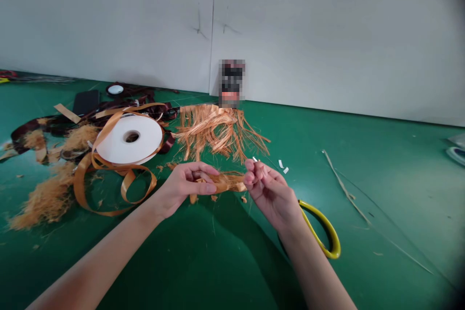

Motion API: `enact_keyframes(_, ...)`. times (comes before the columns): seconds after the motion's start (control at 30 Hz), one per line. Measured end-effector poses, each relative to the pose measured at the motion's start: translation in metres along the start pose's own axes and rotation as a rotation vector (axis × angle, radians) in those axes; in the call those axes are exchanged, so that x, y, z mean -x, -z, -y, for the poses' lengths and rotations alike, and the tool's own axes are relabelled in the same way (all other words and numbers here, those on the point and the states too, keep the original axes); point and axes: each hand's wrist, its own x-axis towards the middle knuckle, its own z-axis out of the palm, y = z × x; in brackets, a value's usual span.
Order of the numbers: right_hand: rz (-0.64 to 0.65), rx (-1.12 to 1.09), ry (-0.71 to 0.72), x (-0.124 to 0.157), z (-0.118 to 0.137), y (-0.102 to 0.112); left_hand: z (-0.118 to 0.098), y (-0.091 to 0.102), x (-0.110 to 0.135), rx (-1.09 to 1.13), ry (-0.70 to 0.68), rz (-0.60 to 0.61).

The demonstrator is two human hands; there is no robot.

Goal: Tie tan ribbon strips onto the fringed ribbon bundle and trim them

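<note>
L. hand (185,181): thumb below, fingers above, grasping the frayed ribbon (225,184) at its L. portion. R. hand (274,196): fingertips pinched tog. on 1 small white pc. (255,159), which protrudes at the top. The ribbon's R. end meets the R. fingertips; whether they also grip it, cannot tell.

Ribbon position: btwn the 2 hands, above the green work surface (174,266), nr. side of the orange fringe (218,131). The fringe lies flat, its strands fanned; a pixelated item (231,82) stands upright behind it, nr. the wall (327,34).

L. of fringe: 1 white spool (109,143), lying flat, w/ gold ribbon (82,193) looped about it. Fibre clumps (47,198) lie further L.; dark ribbon (27,131) and a black flat item (86,102) lie behind.

R. side: 2 white scraps (283,167) just beyond the R. hand; a yellow loop handle (332,235) beside the R. forearm, partly hidden under it; 1 thin pale strand (343,189) farther R., well apart from both hands.
</note>
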Motion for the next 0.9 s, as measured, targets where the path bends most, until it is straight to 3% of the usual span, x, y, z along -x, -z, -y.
enact_keyframes(0.27,-0.022,0.090,0.084,0.000,0.007,0.002,0.000,0.002,-0.001,0.032,-0.024,-0.028)
enact_keyframes(0.67,-0.152,0.677,0.089,0.002,-0.003,-0.002,-0.001,0.007,0.001,0.169,-0.099,-0.063)
enact_keyframes(0.9,-0.114,0.608,0.004,0.001,0.004,-0.005,0.001,0.004,0.000,0.116,-0.072,-0.046)
